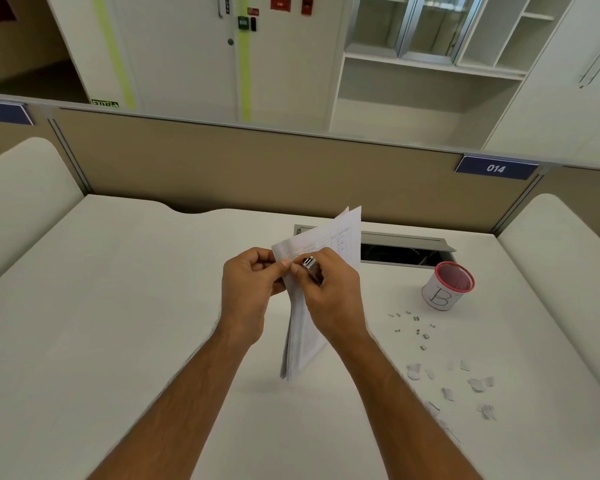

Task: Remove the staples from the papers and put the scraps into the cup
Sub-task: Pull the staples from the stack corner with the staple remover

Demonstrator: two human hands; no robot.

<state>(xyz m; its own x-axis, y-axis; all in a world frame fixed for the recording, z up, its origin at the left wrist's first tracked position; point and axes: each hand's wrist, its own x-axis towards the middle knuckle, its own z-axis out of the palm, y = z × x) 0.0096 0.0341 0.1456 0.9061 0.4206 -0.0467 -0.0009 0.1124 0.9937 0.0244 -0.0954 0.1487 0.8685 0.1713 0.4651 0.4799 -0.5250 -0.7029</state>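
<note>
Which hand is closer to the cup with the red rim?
The right hand. The cup stands on the desk off to its right. The left hand is farther away, on the other side of the papers.

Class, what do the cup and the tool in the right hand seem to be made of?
Cup: probably red wire mesh with a white paper wrap marked "B"; see-through weave inside. Staple remover in the right hand: shiny metal, judging by bright glints.

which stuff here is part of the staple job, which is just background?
Job:
- stapled papers, pinched by left hand
- metal staple remover in right hand
- pulled staples loose on the desk
- torn paper scraps
- cup marked B

Background:
- cable hatch
- desk sign 014
- shelving
</note>
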